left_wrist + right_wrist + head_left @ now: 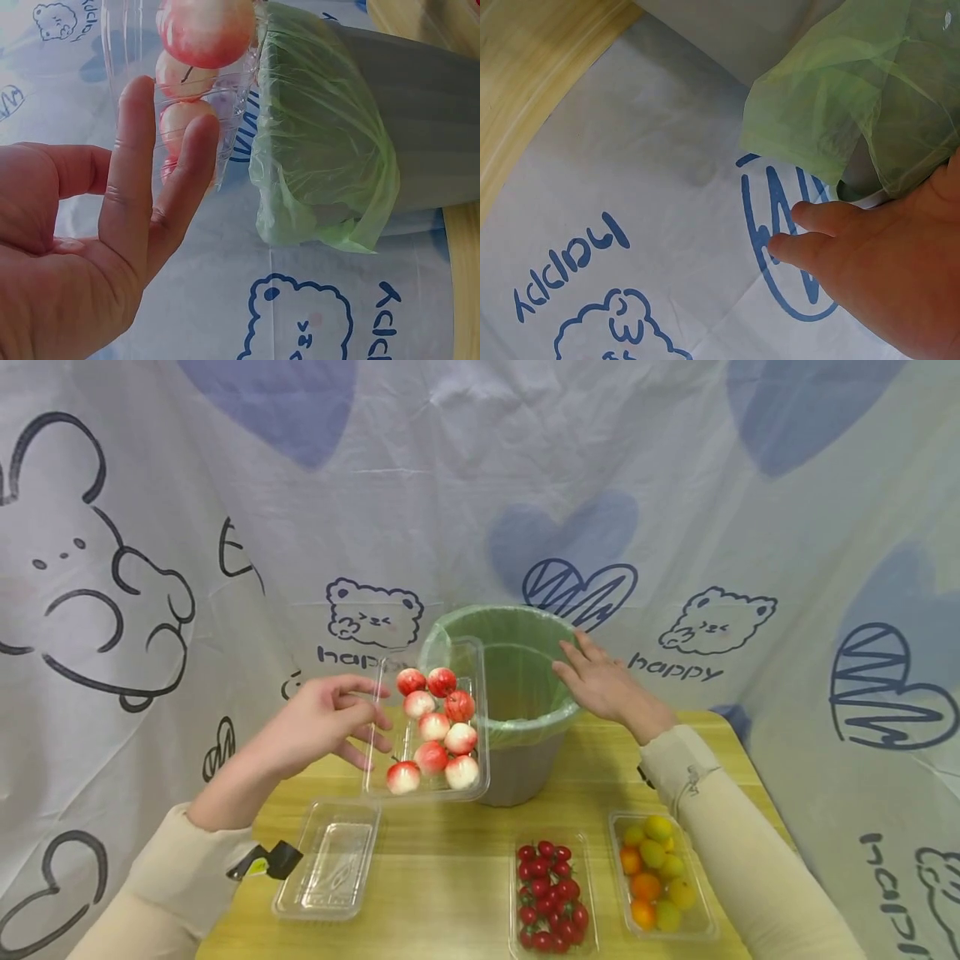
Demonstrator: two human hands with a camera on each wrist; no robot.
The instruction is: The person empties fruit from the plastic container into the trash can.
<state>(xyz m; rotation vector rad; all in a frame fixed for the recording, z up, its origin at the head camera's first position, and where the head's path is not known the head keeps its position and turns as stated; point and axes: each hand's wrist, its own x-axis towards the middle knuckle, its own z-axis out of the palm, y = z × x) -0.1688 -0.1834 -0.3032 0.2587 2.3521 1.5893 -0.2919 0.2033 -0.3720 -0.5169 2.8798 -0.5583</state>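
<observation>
A clear plastic tray (471, 653) stands tilted up on edge against the rim of a grey bin (517, 777) lined with a green bag (510, 618). Several red-and-white fruits (435, 727) lie in it. My left hand (371, 720) is at the tray's left edge, fingers straight and spread, tips touching the plastic. In the left wrist view the left hand (150, 195) has straight fingers in front of the tray (127, 45) and its fruits (206, 30), with the bin's bag (322, 150) beside them. My right hand (577, 664) rests flat on the bin's right rim. The right wrist view shows the right hand (810, 232) below the bag (840, 97).
On the wooden table (450, 827) lie an empty clear tray (330, 864), a tray of cherry tomatoes (551, 893) and a tray of yellow, orange and green fruits (660, 872). A printed cloth (480, 485) hangs behind and around the table.
</observation>
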